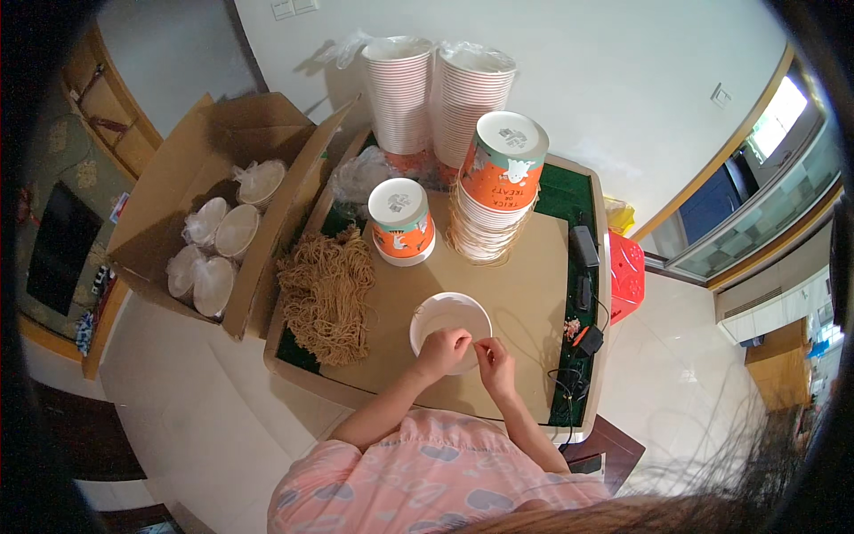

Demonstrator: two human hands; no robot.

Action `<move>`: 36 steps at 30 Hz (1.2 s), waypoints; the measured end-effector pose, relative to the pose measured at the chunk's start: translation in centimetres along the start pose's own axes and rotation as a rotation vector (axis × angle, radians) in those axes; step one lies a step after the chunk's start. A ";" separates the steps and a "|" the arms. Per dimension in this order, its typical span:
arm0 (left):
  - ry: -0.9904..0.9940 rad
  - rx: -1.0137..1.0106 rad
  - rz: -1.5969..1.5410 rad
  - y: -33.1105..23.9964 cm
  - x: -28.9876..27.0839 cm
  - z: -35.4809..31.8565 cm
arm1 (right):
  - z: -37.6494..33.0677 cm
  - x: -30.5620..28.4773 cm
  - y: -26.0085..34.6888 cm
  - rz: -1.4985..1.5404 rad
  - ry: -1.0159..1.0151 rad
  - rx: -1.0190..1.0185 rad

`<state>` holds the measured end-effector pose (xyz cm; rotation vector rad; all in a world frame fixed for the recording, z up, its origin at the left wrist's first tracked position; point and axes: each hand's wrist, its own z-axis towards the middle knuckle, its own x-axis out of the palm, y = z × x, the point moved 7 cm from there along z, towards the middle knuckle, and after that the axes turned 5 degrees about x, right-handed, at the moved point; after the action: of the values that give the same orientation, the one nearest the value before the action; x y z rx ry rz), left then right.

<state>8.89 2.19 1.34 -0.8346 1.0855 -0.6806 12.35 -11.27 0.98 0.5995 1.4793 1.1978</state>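
My left hand (442, 345) and right hand (495, 360) pinch a thin string over the white bowl (450, 323) at frame centre, both grips closed on it; orange-and-teal cups (402, 220) stand above, white cup stacks (436, 93) behind; a string heap (327, 294) lies left on the bench (525, 294); cardboard box (213, 169) upper left; pale tiled floor.
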 end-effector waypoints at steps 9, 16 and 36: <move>-0.144 -0.004 0.104 1.6 -3.0 0.7 | -0.4 -0.6 0.4 0.043 0.013 0.014; 0.116 0.086 -0.019 -0.4 -0.4 0.6 | -0.2 -0.4 0.7 0.008 0.011 0.003; 0.074 0.046 -0.085 -0.4 -1.0 1.0 | -0.3 -0.7 0.7 0.040 0.021 -0.001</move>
<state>9.44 3.00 2.41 -0.8253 1.1016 -0.8106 12.13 -11.73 1.94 0.6199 1.4909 1.2388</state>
